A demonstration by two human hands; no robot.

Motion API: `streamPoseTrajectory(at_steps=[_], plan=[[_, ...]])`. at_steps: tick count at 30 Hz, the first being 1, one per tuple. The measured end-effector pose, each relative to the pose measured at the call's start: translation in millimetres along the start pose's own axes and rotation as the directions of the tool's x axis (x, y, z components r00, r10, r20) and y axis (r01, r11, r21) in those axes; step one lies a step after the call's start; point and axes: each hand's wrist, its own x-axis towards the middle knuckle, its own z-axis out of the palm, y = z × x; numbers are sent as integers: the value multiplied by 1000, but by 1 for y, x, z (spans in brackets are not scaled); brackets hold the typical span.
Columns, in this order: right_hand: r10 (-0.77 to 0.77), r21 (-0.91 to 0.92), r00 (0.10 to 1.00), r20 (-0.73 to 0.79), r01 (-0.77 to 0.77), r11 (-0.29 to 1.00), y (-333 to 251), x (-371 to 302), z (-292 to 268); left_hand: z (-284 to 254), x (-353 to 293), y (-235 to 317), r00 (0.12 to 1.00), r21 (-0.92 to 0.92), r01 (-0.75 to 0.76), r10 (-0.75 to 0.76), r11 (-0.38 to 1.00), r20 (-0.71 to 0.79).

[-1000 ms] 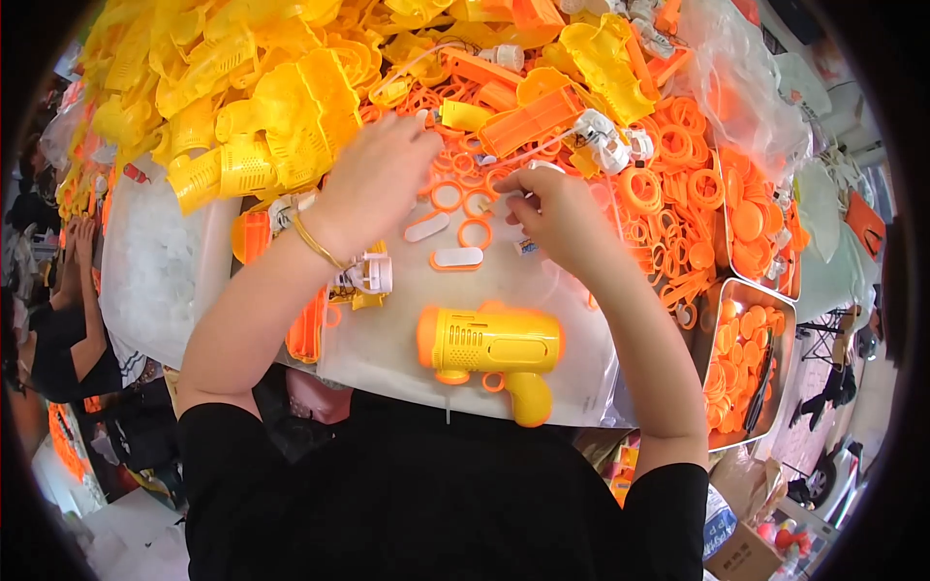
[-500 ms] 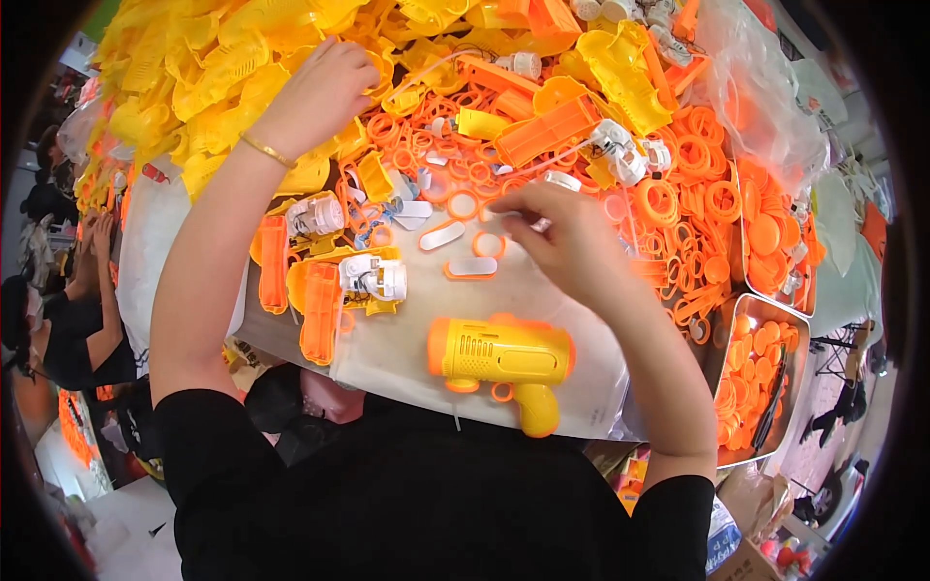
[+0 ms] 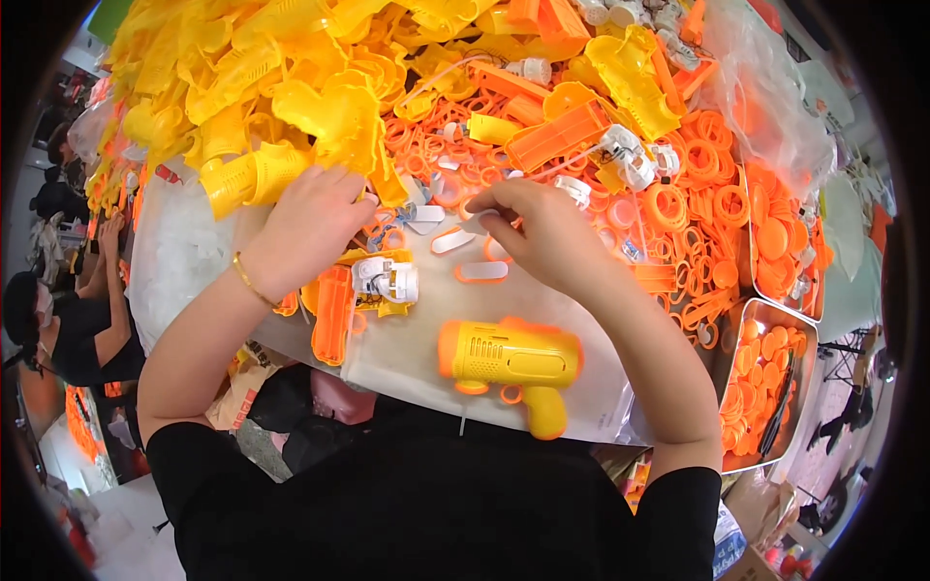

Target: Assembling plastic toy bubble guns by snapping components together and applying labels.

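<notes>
Between far-left yellow shells [image 3: 242, 77] and right-side orange rings [image 3: 648, 200], pinching pale piece [image 3: 478, 224] in right hand [image 3: 538, 225]; cannot tell left hand's [image 3: 315, 218] grip or read sheet [image 3: 397, 353] print.

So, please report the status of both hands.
Left hand at yellow shells; right hand pinching small pale piece; toy gun lying on pale sheet, white part between it and left hand.

Not much legible here tbh. There's a crumpled tan paper bag [image 3: 235, 395] down on the left with red lettering, sitting slanted. Lower right, a blue-and-white printed plastic bag [image 3: 728, 544] carries some characters, partly cut off by the dark rim. The pale translucent plastic sheet [image 3: 407, 358] has tiny faint marks near its lower right corner, too small to read.
</notes>
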Motion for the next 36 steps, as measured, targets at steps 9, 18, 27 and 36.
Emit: streamPoseTrajectory(at_steps=[9, 18, 27, 36], plan=[[-8, 38, 1000, 0, 8, 999, -10, -2, 3, 20, 11, 0, 991, 153, -97, 110, 984, -77], [38, 190, 999, -21, -33, 981, -27, -7, 4, 10, 18, 11, 902, -331, 8, -150, 944, -405], [203, 63, 979, -28, -201, 978, -20, -35, -25, 11, 42, 29, 739, -286, -19, -179, 958, -649], [129, 154, 977, -168, -103, 983, -50, -55, -27, 11, 13, 98, 938, -761, -14, -272, -648, 214]])
